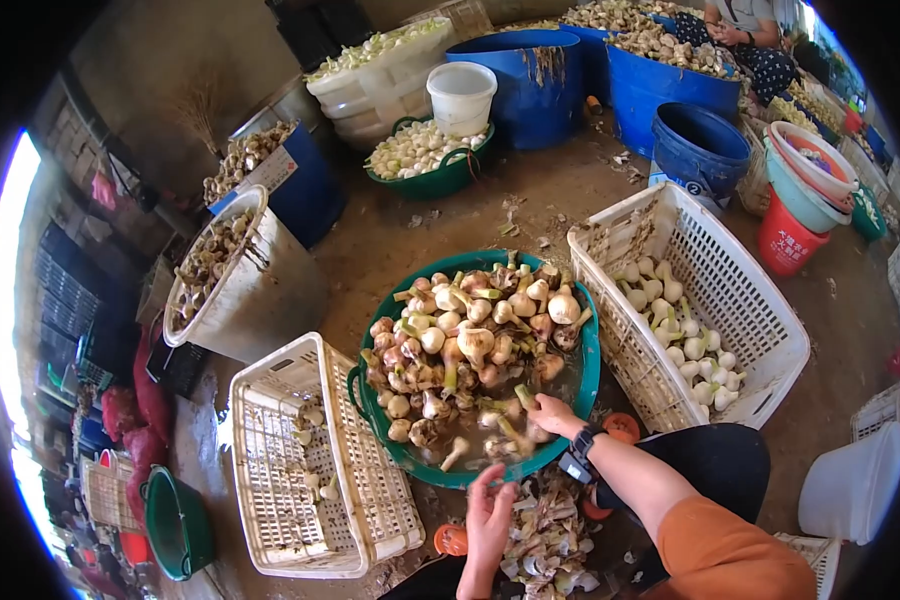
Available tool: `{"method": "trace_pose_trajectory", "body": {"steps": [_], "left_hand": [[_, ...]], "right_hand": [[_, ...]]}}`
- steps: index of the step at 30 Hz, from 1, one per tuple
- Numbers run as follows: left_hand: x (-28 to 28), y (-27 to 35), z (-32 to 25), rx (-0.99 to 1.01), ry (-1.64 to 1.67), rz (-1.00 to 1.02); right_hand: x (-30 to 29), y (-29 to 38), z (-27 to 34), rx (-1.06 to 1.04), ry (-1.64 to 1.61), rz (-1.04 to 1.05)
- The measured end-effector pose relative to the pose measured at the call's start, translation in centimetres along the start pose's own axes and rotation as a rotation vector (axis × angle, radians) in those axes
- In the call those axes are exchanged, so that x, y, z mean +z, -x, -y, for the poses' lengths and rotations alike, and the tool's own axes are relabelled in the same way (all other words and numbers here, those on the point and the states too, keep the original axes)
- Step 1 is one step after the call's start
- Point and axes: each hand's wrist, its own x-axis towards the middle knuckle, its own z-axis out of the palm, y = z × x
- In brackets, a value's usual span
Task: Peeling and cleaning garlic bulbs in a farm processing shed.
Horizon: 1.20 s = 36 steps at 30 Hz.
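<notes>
In front of me a round green plastic tub [592, 330] holds a heap of garlic bulbs [475, 343], many with cut stems, and murky water towards its near side. My right hand [559, 418], wearing a dark wrist device [586, 439], reaches over the tub's near right rim. Its fingers close on a garlic bulb whose cut green stem [526, 397] sticks out past them. Just outside the near rim is my left hand [489, 506], slightly blurred, fingers apart and half curled, with nothing visible in it. Below it garlic skins [551, 536] pile up between my legs.
A white plastic crate [776, 337] of peeled garlic stands right of the tub. Another crate [337, 457], on the left, holds a few bulbs. Behind are a white bin [270, 300], blue barrels [544, 97] and a green basin [435, 180]. A person [750, 37] sits at the upper right.
</notes>
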Motion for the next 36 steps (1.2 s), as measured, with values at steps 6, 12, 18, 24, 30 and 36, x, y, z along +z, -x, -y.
{"method": "trace_pose_trajectory", "body": {"steps": [6, 12, 18, 24, 30, 36], "left_hand": [[-1.7, -0.8, -1.3, 0.515, -0.723, -0.285], [-0.7, 2.1, -1.6, 0.701, -0.996, -0.557], [0.5, 5.3, -1.3, 0.607, -0.582, -0.358], [1.3, 4.9, -1.4, 0.370, 0.038, -0.089], [1.6, 3.7, -2.1, 0.021, 0.863, -0.008], [0.8, 3.6, -3.1, 0.310, 0.042, -0.160]], "right_hand": [[-0.1, 9.4, 11.4, -0.402, -0.912, 0.536], [-1.1, 14.5, 15.5, -0.432, -0.019, 0.147], [-3.9, 17.8, 14.0, -0.561, 0.076, 0.034], [-6.1, 18.1, 12.7, -0.344, -0.873, 0.446], [-4.7, 17.7, 12.8, -0.267, -0.622, 0.356], [-5.3, 17.4, 12.5, -0.304, -0.667, 0.261]]}}
